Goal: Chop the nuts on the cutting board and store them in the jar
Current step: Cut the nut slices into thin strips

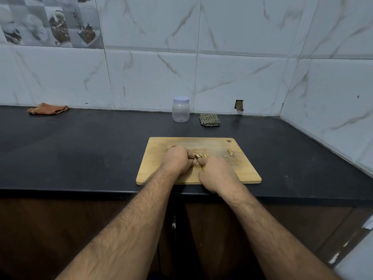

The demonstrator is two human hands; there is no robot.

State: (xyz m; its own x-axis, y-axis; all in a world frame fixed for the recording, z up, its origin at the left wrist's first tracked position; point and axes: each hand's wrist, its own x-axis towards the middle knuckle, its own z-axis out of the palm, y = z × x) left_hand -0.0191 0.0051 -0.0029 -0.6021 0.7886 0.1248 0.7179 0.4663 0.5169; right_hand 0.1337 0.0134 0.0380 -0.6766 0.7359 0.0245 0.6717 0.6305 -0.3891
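With the left hand (pixel 177 159) pinching a nut beside slivers (pixel 199 154) and the right hand (pixel 215 171) curled round a knife, chopping was midway, the lidded jar (pixel 181 109) waiting.

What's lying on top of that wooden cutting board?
On the cutting board: sliced nuts, a few pieces near its right edge, and both hands. The left hand and right hand cover whatever lies beneath them.

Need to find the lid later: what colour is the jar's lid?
Pale lilac-white, on the clear jar; lid seen in the head view.
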